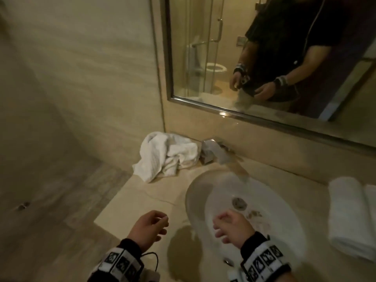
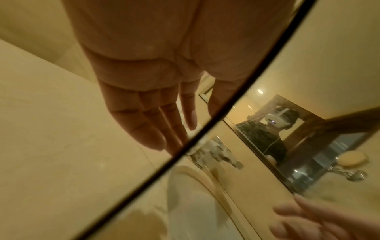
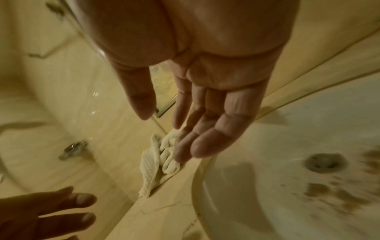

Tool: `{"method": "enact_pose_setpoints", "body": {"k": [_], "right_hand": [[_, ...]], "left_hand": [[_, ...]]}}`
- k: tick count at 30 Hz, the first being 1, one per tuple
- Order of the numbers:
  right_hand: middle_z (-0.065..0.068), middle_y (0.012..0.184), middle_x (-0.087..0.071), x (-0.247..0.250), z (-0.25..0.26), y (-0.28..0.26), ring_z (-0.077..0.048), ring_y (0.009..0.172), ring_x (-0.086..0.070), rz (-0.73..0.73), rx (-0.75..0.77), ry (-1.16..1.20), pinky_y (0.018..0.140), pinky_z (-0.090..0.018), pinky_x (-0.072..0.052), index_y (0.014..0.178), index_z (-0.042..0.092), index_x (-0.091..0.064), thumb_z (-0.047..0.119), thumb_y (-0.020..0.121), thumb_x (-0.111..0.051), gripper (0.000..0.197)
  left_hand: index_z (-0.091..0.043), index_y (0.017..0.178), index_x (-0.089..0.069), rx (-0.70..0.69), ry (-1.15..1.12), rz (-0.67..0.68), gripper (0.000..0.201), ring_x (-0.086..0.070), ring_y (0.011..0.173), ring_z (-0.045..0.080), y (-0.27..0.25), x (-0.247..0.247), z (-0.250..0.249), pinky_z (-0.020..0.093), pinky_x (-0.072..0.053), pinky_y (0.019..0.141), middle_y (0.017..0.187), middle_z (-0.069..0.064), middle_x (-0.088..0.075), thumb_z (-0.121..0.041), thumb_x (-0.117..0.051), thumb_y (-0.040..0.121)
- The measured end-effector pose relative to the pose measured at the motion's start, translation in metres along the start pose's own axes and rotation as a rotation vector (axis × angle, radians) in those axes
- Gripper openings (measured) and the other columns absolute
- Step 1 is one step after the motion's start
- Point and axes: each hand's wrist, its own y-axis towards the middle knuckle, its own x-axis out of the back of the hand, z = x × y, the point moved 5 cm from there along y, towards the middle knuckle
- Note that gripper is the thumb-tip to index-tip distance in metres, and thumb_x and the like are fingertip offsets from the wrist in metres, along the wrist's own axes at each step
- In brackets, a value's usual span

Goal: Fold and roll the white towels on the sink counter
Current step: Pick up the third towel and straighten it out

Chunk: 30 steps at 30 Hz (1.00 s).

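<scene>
White crumpled towel [image 1: 166, 155] lies in a loose heap at the far left corner of the bench [image 1: 138, 200], against the back wall and just left of the tap [image 1: 219, 149]; one end of it drapes toward the left edge. In the right wrist view the same towel [image 3: 156, 164] shows its waffle weave beyond your fingertips, apart from them.

Two rolled towels [image 1: 350, 216] lie side by side at the right edge of the bench, just beside the basin [image 1: 195, 200].

Your left hand [image 1: 148, 226] hovers above the near part of the bench, left of the basin. Its grip is open and holds nothing: the head view shows the fingers loosely bent, and the left wrist view shows the left hand [image 2: 144, 97] with fingers nearly straight and close together.

Your right hand [image 1: 232, 226] hovers above the near part of the basin. Its grip is also open and holds nothing; in the right wrist view the palm of the right hand [image 3: 205, 91] is spread, fingers extended, thumb held apart.

Brown marks sit in the basin near the drain [image 1: 239, 202]. Above the back edge of the bench hangs a mirror [image 1: 203, 47], which reflects a person's arms and dark shirt.
</scene>
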Motion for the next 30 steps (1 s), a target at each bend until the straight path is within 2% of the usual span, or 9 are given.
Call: {"method": "enact_pose_setpoints", "body": {"k": [4, 7, 9, 13, 16, 18, 22, 26, 30], "right_hand": [[-0.003, 0.094, -0.062, -0.053, 0.09, 0.09, -0.022, 0.084, -0.06, 0.0, 0.113, -0.284, 0.078, -0.038, -0.051, 0.09, 0.019, -0.056, 0.031, 0.081, -0.07, 0.02], [-0.001, 0.111, -0.051, -0.09, 0.169, 0.153, -0.025, 0.106, -0.055, -0.071, 0.174, -0.404, 0.081, -0.029, -0.044, 0.12, 0.017, -0.048, 0.034, 0.08, -0.073, 0.05], [-0.006, 0.121, -0.05, -0.112, 0.205, 0.186, -0.028, 0.105, -0.057, -0.075, 0.146, -0.247, 0.08, -0.032, -0.047, 0.135, 0.022, -0.033, 0.033, 0.078, -0.075, 0.072], [-0.013, 0.111, -0.056, -0.15, 0.228, 0.226, -0.027, 0.081, -0.063, -0.136, -0.057, 0.164, 0.05, -0.029, -0.052, 0.139, 0.024, -0.019, 0.027, 0.078, -0.076, 0.083], [-0.011, 0.114, -0.063, -0.151, 0.231, 0.239, -0.032, 0.096, -0.064, -0.207, -0.055, -0.015, 0.08, -0.034, -0.054, 0.128, 0.01, -0.043, 0.034, 0.074, -0.071, 0.065], [-0.011, 0.088, -0.067, -0.151, 0.237, 0.234, -0.029, 0.076, -0.064, -0.172, -0.043, 0.046, 0.078, -0.036, -0.054, 0.12, 0.005, -0.059, 0.031, 0.072, -0.069, 0.056], [0.001, 0.038, -0.044, -0.145, 0.265, 0.188, -0.013, 0.032, -0.039, -0.108, 0.022, 0.354, 0.039, -0.02, -0.032, 0.087, 0.005, -0.059, 0.013, 0.085, -0.061, 0.008], [-0.002, 0.045, -0.047, -0.129, 0.301, 0.117, -0.006, 0.028, -0.037, 0.027, 0.171, 0.669, 0.03, -0.014, -0.027, 0.098, 0.01, -0.051, -0.003, 0.09, -0.047, 0.016], [-0.005, 0.066, -0.044, -0.099, 0.317, 0.025, -0.006, 0.032, -0.041, 0.176, 0.341, 0.777, 0.032, -0.014, -0.031, 0.109, 0.015, -0.051, -0.002, 0.093, -0.042, 0.025]], "left_hand": [[-0.011, 0.088, -0.063, 0.042, -0.07, -0.029, 0.009, -0.064, 0.069, 0.021, 0.038, 0.048, 0.008, 0.03, -0.046, 0.059, 0.087, 0.013, -0.071, -0.019, -0.061, 0.091], [-0.009, 0.09, -0.063, 0.036, -0.105, -0.047, 0.007, -0.063, 0.067, 0.018, 0.057, 0.075, 0.008, 0.025, -0.046, 0.056, 0.085, 0.012, -0.07, -0.016, -0.062, 0.091], [-0.008, 0.092, -0.063, 0.038, -0.126, -0.048, 0.008, -0.063, 0.066, 0.016, 0.063, 0.085, 0.006, 0.022, -0.046, 0.054, 0.086, 0.013, -0.07, -0.016, -0.062, 0.091], [-0.011, 0.092, -0.063, 0.043, -0.138, -0.048, 0.008, -0.063, 0.066, 0.013, 0.076, 0.106, 0.005, 0.022, -0.046, 0.055, 0.088, 0.012, -0.071, -0.018, -0.061, 0.091], [-0.013, 0.09, -0.062, 0.037, -0.138, -0.068, 0.005, -0.062, 0.065, 0.014, 0.082, 0.119, 0.002, 0.026, -0.046, 0.057, 0.084, 0.009, -0.069, -0.017, -0.061, 0.091], [-0.016, 0.091, -0.061, 0.031, -0.107, -0.083, 0.005, -0.063, 0.068, 0.015, 0.086, 0.126, -0.003, 0.034, -0.05, 0.063, 0.086, 0.008, -0.069, -0.021, -0.062, 0.09], [-0.024, 0.117, -0.049, -0.031, -0.016, -0.145, 0.045, -0.063, 0.088, 0.016, 0.093, 0.129, -0.028, 0.035, -0.054, 0.079, 0.105, -0.001, -0.062, -0.034, -0.073, 0.08], [-0.024, 0.142, -0.029, -0.315, 0.055, -0.329, 0.099, -0.045, 0.116, 0.01, 0.08, 0.117, -0.088, 0.028, -0.039, 0.095, 0.125, -0.011, -0.042, -0.032, -0.088, 0.062], [-0.016, 0.139, -0.039, -0.416, 0.318, -0.521, 0.082, -0.045, 0.125, 0.028, 0.071, 0.107, -0.125, 0.037, -0.038, 0.102, 0.137, 0.009, -0.047, -0.037, -0.079, 0.071]]}}
